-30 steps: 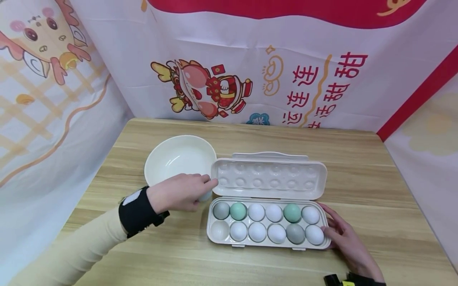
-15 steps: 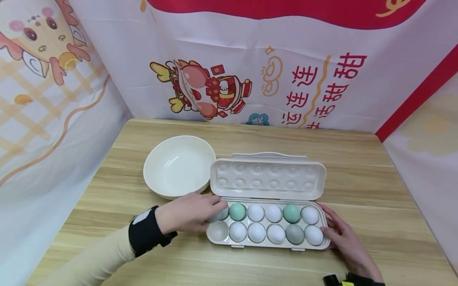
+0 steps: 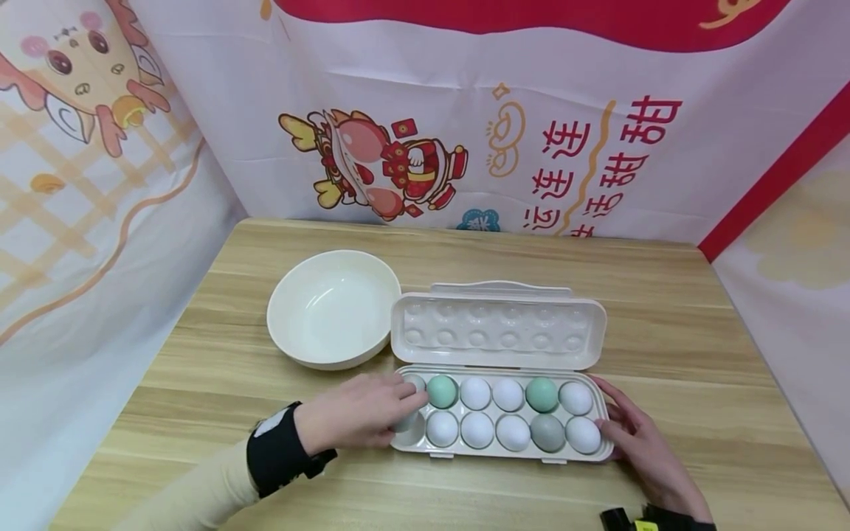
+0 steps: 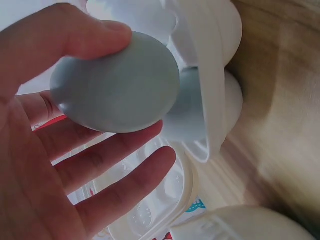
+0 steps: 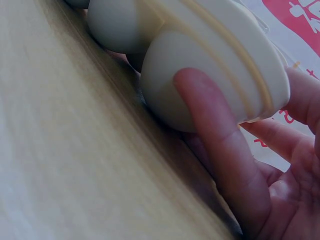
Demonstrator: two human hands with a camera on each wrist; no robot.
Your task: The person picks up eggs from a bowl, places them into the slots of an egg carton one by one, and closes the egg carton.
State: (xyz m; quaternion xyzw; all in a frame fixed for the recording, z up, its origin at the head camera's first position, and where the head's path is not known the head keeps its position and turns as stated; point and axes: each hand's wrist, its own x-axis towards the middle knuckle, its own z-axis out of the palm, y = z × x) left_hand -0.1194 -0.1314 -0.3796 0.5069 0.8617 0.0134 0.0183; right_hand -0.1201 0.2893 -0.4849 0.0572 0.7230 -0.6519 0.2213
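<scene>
My left hand pinches a grey-blue egg between thumb and fingers, over the front-left cup of the egg tray. From the head view my fingers mostly hide that egg. Another grey egg sits in the cup just behind it. White, green and grey eggs fill the other cups, such as a green egg in the back row. My right hand holds the tray's right end, its thumb against the outside of a cup.
The tray's lid is folded back flat behind it, with moulded dimples inside. A round white bowl stands at the lid's left on the wooden table. Printed cloth hangs behind and at the sides.
My left hand has carried the egg from near the bowl, forward and rightward over the tray's left end, down to the front-left cup. The right hand stays on the tray.
</scene>
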